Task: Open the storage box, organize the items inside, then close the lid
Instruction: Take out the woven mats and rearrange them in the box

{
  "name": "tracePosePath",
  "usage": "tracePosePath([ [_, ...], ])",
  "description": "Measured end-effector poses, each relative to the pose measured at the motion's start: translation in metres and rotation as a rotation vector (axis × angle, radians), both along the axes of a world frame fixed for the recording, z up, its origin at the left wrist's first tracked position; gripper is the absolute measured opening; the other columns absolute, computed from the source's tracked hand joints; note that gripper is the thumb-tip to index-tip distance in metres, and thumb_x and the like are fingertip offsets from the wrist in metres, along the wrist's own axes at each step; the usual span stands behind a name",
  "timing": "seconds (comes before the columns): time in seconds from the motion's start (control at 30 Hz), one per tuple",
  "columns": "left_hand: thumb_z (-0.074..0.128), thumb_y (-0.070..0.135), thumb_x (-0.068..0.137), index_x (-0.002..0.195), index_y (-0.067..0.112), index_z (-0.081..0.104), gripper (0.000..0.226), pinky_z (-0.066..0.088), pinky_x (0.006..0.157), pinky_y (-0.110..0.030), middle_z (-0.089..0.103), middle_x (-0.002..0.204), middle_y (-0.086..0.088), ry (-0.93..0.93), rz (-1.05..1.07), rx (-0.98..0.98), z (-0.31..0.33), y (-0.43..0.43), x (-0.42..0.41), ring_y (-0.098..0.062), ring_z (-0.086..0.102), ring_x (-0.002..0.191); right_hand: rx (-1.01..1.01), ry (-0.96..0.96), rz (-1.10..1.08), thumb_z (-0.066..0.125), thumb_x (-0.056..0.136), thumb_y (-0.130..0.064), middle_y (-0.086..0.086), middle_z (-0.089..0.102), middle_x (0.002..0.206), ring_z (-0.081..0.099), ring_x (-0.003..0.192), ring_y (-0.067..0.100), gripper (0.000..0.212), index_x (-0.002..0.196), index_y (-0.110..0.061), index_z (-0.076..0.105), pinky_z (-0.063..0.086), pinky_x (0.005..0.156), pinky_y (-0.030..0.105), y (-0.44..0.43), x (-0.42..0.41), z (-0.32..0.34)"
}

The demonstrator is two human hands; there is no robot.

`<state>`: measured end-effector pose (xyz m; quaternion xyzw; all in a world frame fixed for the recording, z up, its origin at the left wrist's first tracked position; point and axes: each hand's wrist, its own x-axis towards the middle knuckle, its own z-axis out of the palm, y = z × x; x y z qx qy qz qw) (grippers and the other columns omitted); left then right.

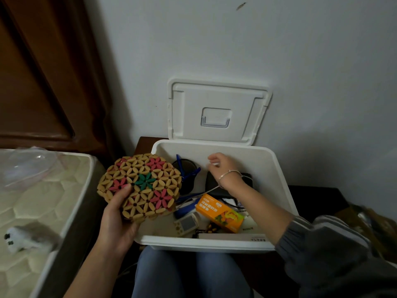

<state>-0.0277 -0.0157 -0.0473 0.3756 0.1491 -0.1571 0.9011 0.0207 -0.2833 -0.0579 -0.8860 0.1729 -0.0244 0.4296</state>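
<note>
white plastic storage box [281,190] sits on a dark low surface [313,196] just past my knees [189,276], against the wall [300,61]. its lid [217,110] stands up, leaning back on that wall, the clear handle facing me.

my hands are well apart. my left hand [117,220] grips a round mat [139,186] of tan wooden beads with pink flowers and one green flower in the middle. my thumb lies on its face and my fingers are under it. i hold it tilted over the box's left rim, partly outside the box.

my right hand [221,168] is inside the box near the back wall, wrist bent, with a thin bracelet [231,173] on it and a grey sleeve [311,233] pushed up the forearm. the fingers are curled toward the thumb, and i cannot tell whether they pinch something small or nothing.

under that hand lies a black pouch [214,183]. to its left are blue clips [192,174] on a dark round container [184,163]. nearer me an orange carton [219,214] lies slantwise, with a small white device with a screen [186,223] just beside it on the left. other bits along the near wall are too dim to name.

on my left is a quilted mattress [43,190] with a small grey and white plush toy [28,237] on it, and brown wood panelling [43,72] behind.
</note>
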Motion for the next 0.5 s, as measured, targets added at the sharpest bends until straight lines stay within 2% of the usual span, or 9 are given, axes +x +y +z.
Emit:
tracePosePath([
  [0.17,0.053,0.020,0.093,0.125,0.018,0.058,0.032,0.061,0.067,-0.038,0.072,0.113,-0.010,0.006,0.007,-0.013,0.001,0.000,0.000,-0.026,0.071,0.098,-0.085,-0.062,0.079,0.061,0.088,-0.014,-0.010,0.066,0.091,0.060,0.085,0.002,0.011,0.091,-0.024,0.065,0.048,0.080,0.017,-0.030,-0.058,0.024],
  [0.27,0.055,0.021,0.091,0.124,0.020,0.057,0.034,0.061,0.072,-0.041,0.071,0.115,-0.011,0.000,0.005,-0.021,0.001,0.001,-0.001,-0.027,0.070,0.101,-0.107,-0.018,0.111,0.062,0.088,-0.013,-0.010,0.065,0.089,0.058,0.080,-0.003,0.010,0.091,-0.021,0.067,0.043,0.070,0.002,-0.041,-0.078,0.031],
  [0.33,0.056,0.022,0.090,0.123,0.021,0.058,0.033,0.061,0.074,-0.042,0.071,0.115,-0.010,-0.012,0.010,-0.017,0.001,0.000,-0.001,-0.027,0.070,0.101,-0.123,0.003,0.124,0.062,0.089,-0.014,-0.009,0.066,0.090,0.058,0.080,-0.003,0.010,0.095,-0.019,0.067,0.041,0.067,0.000,-0.042,-0.083,0.035],
  [0.4,0.055,0.022,0.090,0.124,0.021,0.057,0.034,0.060,0.076,-0.043,0.071,0.116,-0.010,-0.029,0.007,-0.014,0.001,-0.001,-0.001,-0.027,0.070,0.102,-0.129,0.027,0.148,0.062,0.089,-0.016,-0.005,0.068,0.095,0.060,0.084,0.001,0.014,0.101,-0.018,0.067,0.045,0.073,0.005,-0.038,-0.090,0.041],
  [0.5,0.056,0.022,0.090,0.126,0.022,0.056,0.037,0.060,0.077,-0.043,0.070,0.118,-0.009,-0.044,0.003,-0.006,0.000,0.000,-0.004,-0.027,0.069,0.103,-0.145,0.118,0.306,0.063,0.088,-0.030,-0.006,0.068,0.111,0.062,0.100,0.004,0.028,0.115,-0.022,0.064,0.050,0.091,0.023,-0.025,-0.117,0.043],
])
